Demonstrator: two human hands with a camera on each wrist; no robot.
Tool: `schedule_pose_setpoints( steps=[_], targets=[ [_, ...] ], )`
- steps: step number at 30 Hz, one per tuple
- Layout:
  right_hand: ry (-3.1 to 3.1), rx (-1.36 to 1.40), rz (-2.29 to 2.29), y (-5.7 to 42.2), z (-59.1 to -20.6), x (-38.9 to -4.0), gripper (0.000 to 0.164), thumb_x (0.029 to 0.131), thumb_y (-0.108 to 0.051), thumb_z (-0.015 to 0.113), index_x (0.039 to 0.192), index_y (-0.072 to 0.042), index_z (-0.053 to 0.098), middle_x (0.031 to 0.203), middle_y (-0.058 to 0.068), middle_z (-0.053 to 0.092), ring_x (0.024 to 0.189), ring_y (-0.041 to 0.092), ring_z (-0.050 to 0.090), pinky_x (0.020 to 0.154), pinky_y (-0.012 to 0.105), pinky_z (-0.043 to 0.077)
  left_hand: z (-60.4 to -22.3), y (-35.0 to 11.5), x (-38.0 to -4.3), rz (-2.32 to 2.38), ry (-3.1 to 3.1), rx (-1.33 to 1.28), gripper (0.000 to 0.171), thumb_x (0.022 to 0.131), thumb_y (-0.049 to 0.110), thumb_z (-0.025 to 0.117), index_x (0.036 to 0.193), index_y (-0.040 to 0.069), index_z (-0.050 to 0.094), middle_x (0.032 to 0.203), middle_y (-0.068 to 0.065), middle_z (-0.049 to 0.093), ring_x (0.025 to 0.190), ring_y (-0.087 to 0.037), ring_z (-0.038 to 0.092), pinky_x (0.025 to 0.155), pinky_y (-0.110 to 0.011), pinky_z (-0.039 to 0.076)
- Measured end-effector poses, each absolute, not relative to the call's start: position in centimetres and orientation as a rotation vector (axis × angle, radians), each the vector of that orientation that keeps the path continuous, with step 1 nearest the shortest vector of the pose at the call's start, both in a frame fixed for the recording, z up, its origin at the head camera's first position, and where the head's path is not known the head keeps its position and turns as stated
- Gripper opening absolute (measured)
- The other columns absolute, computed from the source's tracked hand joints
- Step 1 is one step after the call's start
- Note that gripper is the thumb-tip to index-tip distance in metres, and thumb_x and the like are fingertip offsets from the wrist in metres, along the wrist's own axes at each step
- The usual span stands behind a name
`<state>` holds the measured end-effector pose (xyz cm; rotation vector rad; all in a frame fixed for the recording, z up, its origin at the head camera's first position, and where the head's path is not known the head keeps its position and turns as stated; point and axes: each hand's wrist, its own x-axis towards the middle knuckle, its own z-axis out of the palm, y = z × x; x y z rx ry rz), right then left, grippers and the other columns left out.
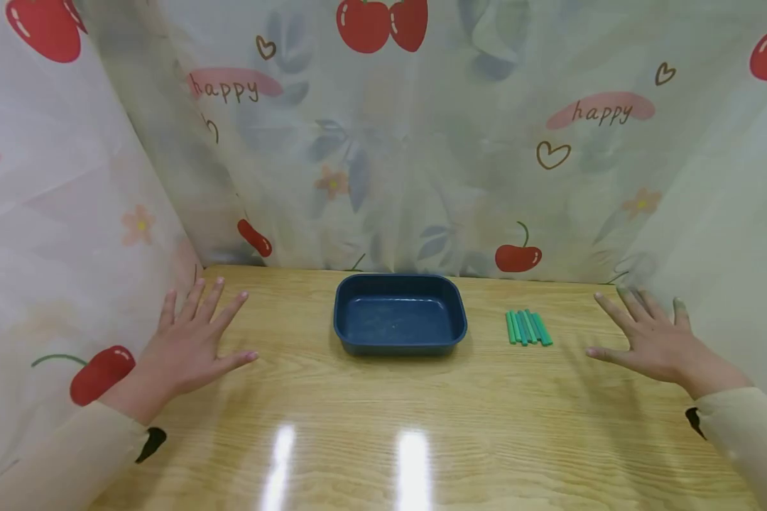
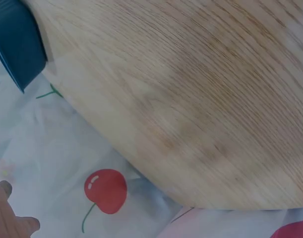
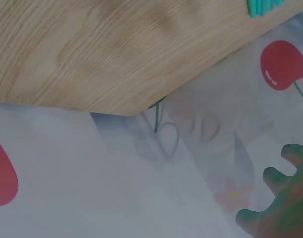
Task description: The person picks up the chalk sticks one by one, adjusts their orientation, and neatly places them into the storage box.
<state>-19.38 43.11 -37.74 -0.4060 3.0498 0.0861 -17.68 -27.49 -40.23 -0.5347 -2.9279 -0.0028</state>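
My left hand (image 1: 188, 351), fingers spread and holding nothing, hovers at the left side of the table. On the other side my right hand (image 1: 658, 341) is likewise spread, with nothing in it. Between them, near the back edge, stands a dark blue rectangular tray (image 1: 399, 349) with nothing inside. A row of several thin green and teal sticks (image 1: 528, 328) lies to the tray's right, closer to my right hand. Their exact kind cannot be told. In the left wrist view a corner of the tray (image 2: 20, 47) shows; the right wrist view catches the ends of the sticks (image 3: 263, 7).
The wooden table (image 1: 332, 411) reflects two bright light streaks near its front. A patterned curtain (image 1: 383, 156) with cherries and hearts hangs right behind the table's back edge and along both sides.
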Motion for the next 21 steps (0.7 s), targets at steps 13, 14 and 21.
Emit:
schedule_pose_setpoints(
  steps=[13,14,21],
  targets=[
    [3.085,-0.402,-0.036,41.8,-38.3,-18.2,0.104,0.091,-0.066,0.059,0.163,-0.023,-0.003,0.162,0.03,0.001,0.147,0.054,-0.006,0.099,0.084,-0.005,-40.7,-26.2,-17.2,-0.025,-2.962,-0.489,0.097,0.09,0.077,0.045,0.163,0.024,0.008,0.164,-0.025,0.009,0.15,-0.045,-0.005,0.113,-0.06,-0.02],
    [3.087,-0.4,-0.046,41.7,-38.4,-18.1,0.104,0.091,-0.066,0.059,0.163,-0.023,-0.003,0.163,0.03,0.001,0.147,0.053,-0.007,0.099,0.084,-0.004,-40.8,-26.1,-17.1,-0.046,-2.964,-0.487,0.097,0.091,0.076,0.046,0.163,0.024,0.008,0.165,-0.024,0.008,0.15,-0.045,-0.005,0.113,-0.061,-0.019],
    [3.095,-0.423,-0.103,40.5,-39.4,-17.7,0.101,0.091,-0.065,0.059,0.163,-0.023,0.002,0.16,0.033,0.012,0.145,0.057,0.006,0.101,0.083,0.0,-41.1,-24.8,-16.7,-0.196,-2.971,-0.474,0.096,0.092,0.071,0.051,0.163,0.022,0.011,0.164,-0.025,0.01,0.15,-0.047,0.0,0.115,-0.065,-0.01]
  ],
)
